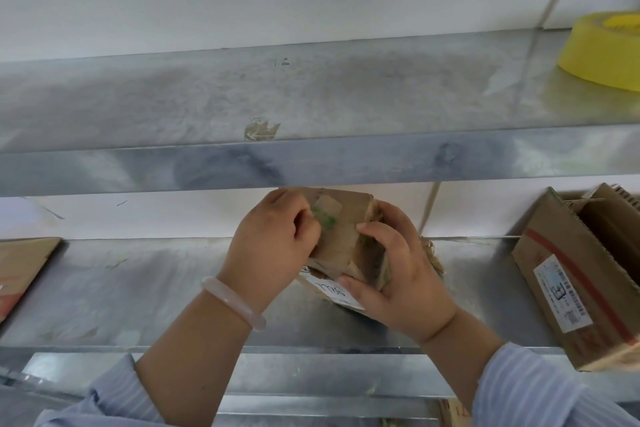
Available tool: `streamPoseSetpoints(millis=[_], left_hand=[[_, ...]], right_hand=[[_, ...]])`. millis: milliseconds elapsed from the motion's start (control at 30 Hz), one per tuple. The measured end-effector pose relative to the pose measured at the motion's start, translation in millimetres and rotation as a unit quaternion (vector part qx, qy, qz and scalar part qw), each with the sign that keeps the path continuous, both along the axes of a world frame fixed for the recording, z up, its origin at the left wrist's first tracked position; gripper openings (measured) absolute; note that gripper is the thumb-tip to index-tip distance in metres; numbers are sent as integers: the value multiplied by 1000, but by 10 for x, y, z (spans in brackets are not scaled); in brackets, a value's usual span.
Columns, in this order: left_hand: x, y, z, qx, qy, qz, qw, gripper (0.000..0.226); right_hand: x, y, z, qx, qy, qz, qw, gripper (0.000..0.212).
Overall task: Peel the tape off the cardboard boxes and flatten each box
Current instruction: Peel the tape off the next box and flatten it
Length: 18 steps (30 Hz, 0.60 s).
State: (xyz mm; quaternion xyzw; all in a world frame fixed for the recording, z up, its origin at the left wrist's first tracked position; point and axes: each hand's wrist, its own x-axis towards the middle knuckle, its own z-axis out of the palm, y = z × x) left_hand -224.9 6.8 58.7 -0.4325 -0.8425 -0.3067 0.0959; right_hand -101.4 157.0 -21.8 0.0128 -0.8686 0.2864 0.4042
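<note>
Small cardboard box (341, 236) held by left hand (273, 246) and right hand (401, 274), fingers curled

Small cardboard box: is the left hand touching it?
Touching. The head view shows curled fingers of the left hand pressed against the taped face of the small cardboard box, no gap.

Single head-worn view; looks forward and down, close over metal shelves (311, 163) against a wall.

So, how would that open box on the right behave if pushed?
The open cardboard box probably slides easily on the smooth metal shelf. Its near corner seems to overhang the edge, so it may tip off. With its top open, the walls likely flex.
</note>
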Motion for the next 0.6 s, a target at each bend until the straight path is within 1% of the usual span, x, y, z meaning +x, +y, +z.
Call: streamPoseSetpoints(millis=[33, 100, 133, 167, 200, 267, 300, 367, 433, 533, 600], left_hand=[[3, 1, 6, 9, -26, -5, 1000, 16], [7, 15, 31, 30, -104, -17, 994, 13], [13, 25, 43, 36, -143, -25, 989, 16], [28, 35, 55, 42, -170, -39, 984, 24], [45, 44, 61, 44, -181, -56, 981, 32], [88, 77, 76, 40, -181, -70, 980, 42], [107, 93, 83, 38, -184, -66, 980, 43], [136, 134, 89, 34, -189, -57, 980, 33], [139, 174, 96, 20, -190, -64, 979, 11], [106, 209, 111, -14, -173, -69, 982, 12], [77, 228, 132, -9, -172, -58, 983, 8]], right_hand=[[7, 18, -6, 6, -3, -4, 1000, 63], [22, 49, -5, 19, -6, -11, 1000, 68], [25, 60, -2, 27, -5, -11, 1000, 69], [29, 67, 1, 34, -3, -7, 999, 69], [32, 71, 4, 39, -1, -3, 999, 67], [47, 72, 14, 42, 5, 0, 999, 65], [56, 71, 23, 44, 7, -1, 999, 64], [70, 76, 35, 61, 17, -7, 998, 63], [65, 82, 50, 80, 26, -12, 996, 63], [61, 108, 70, 71, 35, -14, 997, 61], [80, 145, 61, 65, 34, -8, 997, 60]])
